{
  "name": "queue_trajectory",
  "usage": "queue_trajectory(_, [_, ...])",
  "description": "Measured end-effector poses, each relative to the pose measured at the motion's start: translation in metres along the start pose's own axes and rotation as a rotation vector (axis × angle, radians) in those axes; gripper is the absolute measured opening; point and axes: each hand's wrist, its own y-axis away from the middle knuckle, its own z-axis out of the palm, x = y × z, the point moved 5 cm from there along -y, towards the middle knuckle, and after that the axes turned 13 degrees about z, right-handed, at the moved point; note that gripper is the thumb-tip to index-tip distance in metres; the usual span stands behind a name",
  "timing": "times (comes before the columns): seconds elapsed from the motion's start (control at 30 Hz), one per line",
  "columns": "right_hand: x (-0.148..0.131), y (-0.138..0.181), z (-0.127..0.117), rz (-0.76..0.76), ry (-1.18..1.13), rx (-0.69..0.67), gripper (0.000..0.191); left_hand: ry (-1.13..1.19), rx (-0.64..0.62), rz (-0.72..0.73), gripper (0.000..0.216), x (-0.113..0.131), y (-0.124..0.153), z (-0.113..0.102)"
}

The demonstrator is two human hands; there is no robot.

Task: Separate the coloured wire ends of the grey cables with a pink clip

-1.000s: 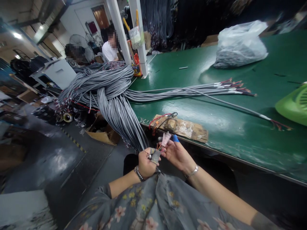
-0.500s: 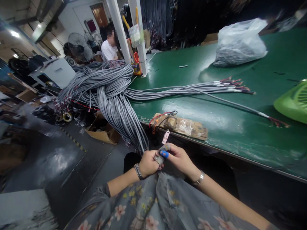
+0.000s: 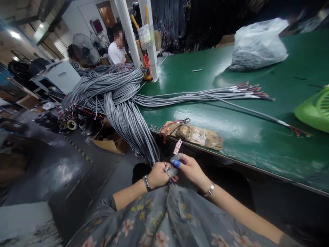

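My left hand [image 3: 158, 175] is closed in a fist around the end of one grey cable [image 3: 164, 167], just below the green table's [image 3: 231, 133] front edge. My right hand [image 3: 189, 168] is closed against it, its taped and blue-capped fingertips pinching the thin coloured wires at that cable end. A thick bundle of grey cables [image 3: 128, 120] hangs off the table corner down toward my hands. A small pink tag [image 3: 177, 146] dangles on a red string just above my fingers.
A worn cardboard piece [image 3: 197, 134] with red string and a clip lies at the table edge. Finished cables with stripped red ends [image 3: 246, 91] lie across the table. A plastic bag [image 3: 258, 44], a green fan [image 3: 315, 111], white posts [image 3: 151, 41] and another person [image 3: 117, 48] are farther off.
My hands dropped lower and drew together. The right hand's fingers, spread upward with the pink tag a second ago, have closed onto the cable end; the tag now hangs free.
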Motion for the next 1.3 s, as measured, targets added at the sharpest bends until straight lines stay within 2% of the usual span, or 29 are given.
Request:
queue_trajectory(0.07, [-0.002,-0.002,0.002,0.002,0.049,-0.024,0.034,0.016,0.000,-0.023,0.051,-0.003,0.002,-0.001])
queue_trajectory(0.17, [-0.003,-0.003,0.001,-0.040,-0.014,0.011,0.035,0.078,0.105,-0.045,0.055,-0.007,0.002,-0.007])
queue_trajectory(0.27, [0.002,-0.003,0.000,0.010,-0.127,0.003,0.040,0.129,0.205,-0.015,0.056,-0.008,0.001,-0.012])
queue_trajectory(0.33, [0.005,-0.003,0.001,0.043,-0.131,-0.012,0.043,0.140,0.227,-0.004,0.056,-0.008,0.000,-0.012])
queue_trajectory(0.63, [-0.008,-0.002,0.009,-0.015,0.125,-0.043,0.042,0.073,0.152,-0.043,0.062,-0.004,0.000,-0.010])
queue_trajectory(0.77, [-0.005,-0.004,0.014,-0.031,0.178,-0.036,0.039,0.072,0.166,-0.026,0.057,-0.004,0.001,-0.012])
queue_trajectory(0.97, [0.004,-0.006,0.018,-0.024,0.018,-0.044,0.036,0.192,0.367,0.037,0.050,-0.011,0.005,-0.018])
queue_trajectory(1.2, [0.004,-0.001,0.026,0.025,-0.186,-0.106,0.032,0.339,0.483,0.012,0.048,-0.010,0.003,-0.016])
queue_trajectory(1.3, [0.002,0.000,0.029,0.048,-0.238,-0.158,0.031,0.338,0.493,0.004,0.048,-0.010,0.003,-0.016])
